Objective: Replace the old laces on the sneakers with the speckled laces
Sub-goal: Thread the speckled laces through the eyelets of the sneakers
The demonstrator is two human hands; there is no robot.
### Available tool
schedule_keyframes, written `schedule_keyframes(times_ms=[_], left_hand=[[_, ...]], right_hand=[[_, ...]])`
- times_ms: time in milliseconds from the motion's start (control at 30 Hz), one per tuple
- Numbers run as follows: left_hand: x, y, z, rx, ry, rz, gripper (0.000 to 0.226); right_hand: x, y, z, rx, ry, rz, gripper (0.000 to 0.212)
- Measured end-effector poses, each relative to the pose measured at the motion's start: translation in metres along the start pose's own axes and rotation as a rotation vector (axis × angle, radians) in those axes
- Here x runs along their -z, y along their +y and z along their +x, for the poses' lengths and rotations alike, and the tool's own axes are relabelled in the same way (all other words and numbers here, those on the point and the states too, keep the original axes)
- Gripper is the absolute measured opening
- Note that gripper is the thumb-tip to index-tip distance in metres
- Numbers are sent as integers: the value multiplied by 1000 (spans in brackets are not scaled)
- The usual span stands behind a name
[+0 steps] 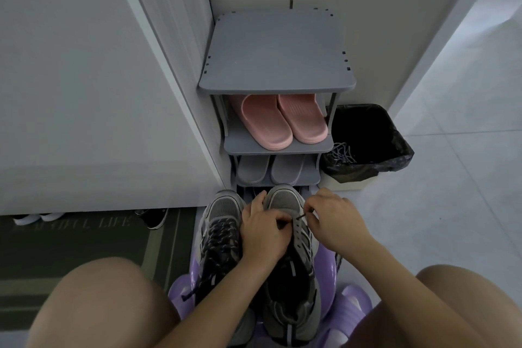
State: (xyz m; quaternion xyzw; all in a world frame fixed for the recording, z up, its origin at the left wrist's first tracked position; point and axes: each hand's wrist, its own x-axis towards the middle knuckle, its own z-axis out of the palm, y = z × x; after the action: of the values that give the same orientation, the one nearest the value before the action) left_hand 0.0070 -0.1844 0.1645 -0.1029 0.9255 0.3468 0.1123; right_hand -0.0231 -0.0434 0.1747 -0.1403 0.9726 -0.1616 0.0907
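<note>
Dark lace tip pinched in right hand; left hand grips unlaced sneaker. Recommend threading bottom eyelets squarely, ends even.

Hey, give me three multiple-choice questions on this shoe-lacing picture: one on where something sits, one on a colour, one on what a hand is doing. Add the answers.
1. Where on the shoe rack are the pink slippers?
A the top board; B the shelf just below it; C the lowest shelf.

2. What colour is the stool under the sneakers?
A purple; B green; C white.

3. What is the right hand doing?
A lying flat on a knee; B pinching a lace tip over the unfinished sneaker; C lifting a slipper.

Answers:
1 B, they lie directly under the grey top board.
2 A, purple shows around both soles.
3 B, thumb and finger close on the dark tip while the left hand grips that sneaker.
</note>
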Motion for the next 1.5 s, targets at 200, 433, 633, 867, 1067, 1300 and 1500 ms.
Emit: schedule_keyframes(times_ms=[200,433,633,867,1067,1300,1500], left_hand=[[-16,-6,-5,-76,155,-70,14],[-17,-7,1,-47,102,-20,12],[-8,-1,7,-68,40,103,15],[1,2,15,-75,-49,195,17],[13,9,20,-71,-66,243,12],[38,5,19,30,-8,177,20],[83,-29,14,145,63,2,29]], right_hand=[[-3,-3,1,33,-33,-38,23],[-6,-5,4,-74,-39,123,16],[-8,2,-5,-160,26,244,34],[6,-20,-42,-172,-232,187,41],[-29,-51,-44,-339,-24,175,30],[-35,-47,-48,-315,86,207,32],[-35,-46,-50,-330,69,266,30]])
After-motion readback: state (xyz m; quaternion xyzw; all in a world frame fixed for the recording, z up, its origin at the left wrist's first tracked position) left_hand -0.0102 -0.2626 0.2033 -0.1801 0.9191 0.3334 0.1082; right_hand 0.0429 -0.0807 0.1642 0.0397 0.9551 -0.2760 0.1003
